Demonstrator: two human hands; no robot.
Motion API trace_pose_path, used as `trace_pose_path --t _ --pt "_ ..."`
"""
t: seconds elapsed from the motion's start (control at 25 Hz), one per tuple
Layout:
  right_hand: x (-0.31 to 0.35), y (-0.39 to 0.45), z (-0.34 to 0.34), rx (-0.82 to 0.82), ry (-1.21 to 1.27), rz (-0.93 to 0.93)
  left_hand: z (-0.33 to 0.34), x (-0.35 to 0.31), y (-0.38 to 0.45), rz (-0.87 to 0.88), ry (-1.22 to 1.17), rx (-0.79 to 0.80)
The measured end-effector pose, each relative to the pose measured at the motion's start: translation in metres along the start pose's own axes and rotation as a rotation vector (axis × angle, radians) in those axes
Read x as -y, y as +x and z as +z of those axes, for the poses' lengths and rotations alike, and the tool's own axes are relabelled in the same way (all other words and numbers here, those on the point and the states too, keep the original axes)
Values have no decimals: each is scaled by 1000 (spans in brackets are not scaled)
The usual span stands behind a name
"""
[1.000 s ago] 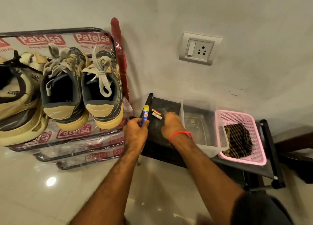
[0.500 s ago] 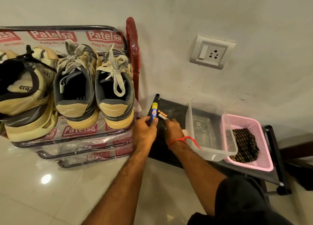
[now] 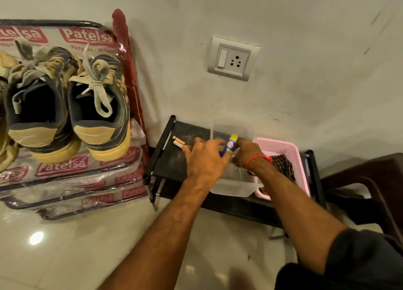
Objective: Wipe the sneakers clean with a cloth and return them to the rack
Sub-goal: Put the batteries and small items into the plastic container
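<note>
Checked cloth (image 3: 282, 165) lies soft and light in the pink basket (image 3: 287, 147) (pinch a fold), left hand (image 3: 206, 159) gripping a tube (image 3: 229, 144), right hand (image 3: 247, 153) unclear, sneakers (image 3: 69, 106) racked.

A white wall socket (image 3: 231, 58) is seen on the wall. Below it stands a low black stand (image 3: 172, 159). On it two batteries (image 3: 178, 142) are laid beside a clear plastic box (image 3: 235, 187). A dark chair (image 3: 368, 185) is placed at the right.
</note>
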State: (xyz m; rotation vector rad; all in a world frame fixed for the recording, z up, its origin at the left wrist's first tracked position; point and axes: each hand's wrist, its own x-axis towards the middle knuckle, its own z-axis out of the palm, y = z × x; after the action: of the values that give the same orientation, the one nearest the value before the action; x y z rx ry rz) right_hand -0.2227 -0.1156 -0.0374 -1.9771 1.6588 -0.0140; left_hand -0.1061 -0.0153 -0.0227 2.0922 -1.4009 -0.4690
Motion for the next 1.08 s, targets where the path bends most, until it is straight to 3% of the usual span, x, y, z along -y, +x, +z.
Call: trace_pose_path --t 0.12,0.32,0.44,0.56,0.64,0.8,0.92,1.0,1.08 --pt "0 4 6 55 -26 14 11 -3 -9 14 268 35" --pt "-5 10 16 32 -5 25 11 -8 -10 8 444 130" --pt "-11 17 20 11 9 26 11 -4 -7 7 184 56" --pt "-13 19 23 -13 37 16 -3 14 8 -165 -348 -122" --pt "-14 20 24 -75 95 27 -12 38 18 -277 -491 -210" --pt "-7 24 19 -210 305 -1 -18 84 21 -477 -603 -229" --pt "27 15 14 -270 478 -148 -16 103 22 -544 -607 -206" --pt "64 6 16 -333 420 -330 -14 110 21 -555 -592 -168" --pt "102 6 27 -292 267 -452 -12 117 19 -553 -586 -139"
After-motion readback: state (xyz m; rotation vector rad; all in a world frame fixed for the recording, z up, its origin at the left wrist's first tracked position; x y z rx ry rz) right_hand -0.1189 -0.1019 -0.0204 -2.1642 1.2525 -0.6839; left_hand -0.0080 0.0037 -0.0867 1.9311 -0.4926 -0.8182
